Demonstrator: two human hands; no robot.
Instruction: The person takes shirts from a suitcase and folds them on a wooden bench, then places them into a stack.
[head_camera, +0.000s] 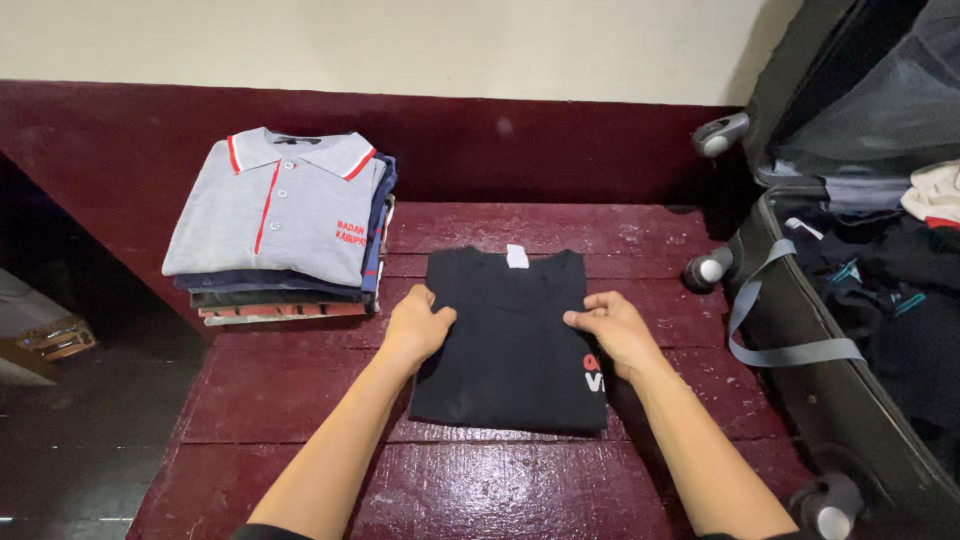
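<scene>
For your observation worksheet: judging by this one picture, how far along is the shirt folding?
Done: a stack of folded shirts, grey polo on top, sits on the red table. In hand: left hand and right hand grip the sides of a folded black T-shirt. Left: loose clothes fill the open suitcase.

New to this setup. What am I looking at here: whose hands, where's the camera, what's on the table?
There is no machine: a person works with two bare hands, and the single picture comes from a camera worn on their head, looking down. The left hand and right hand each grip one side edge of a folded black T-shirt, which lies flat on a dark red wooden table. The fingers curl over the cloth. At the far left of the table sits a stack of folded shirts, with a grey polo with red trim on top. To the right stands an open suitcase with dark clothes inside and a grey strap hanging over its edge.
</scene>
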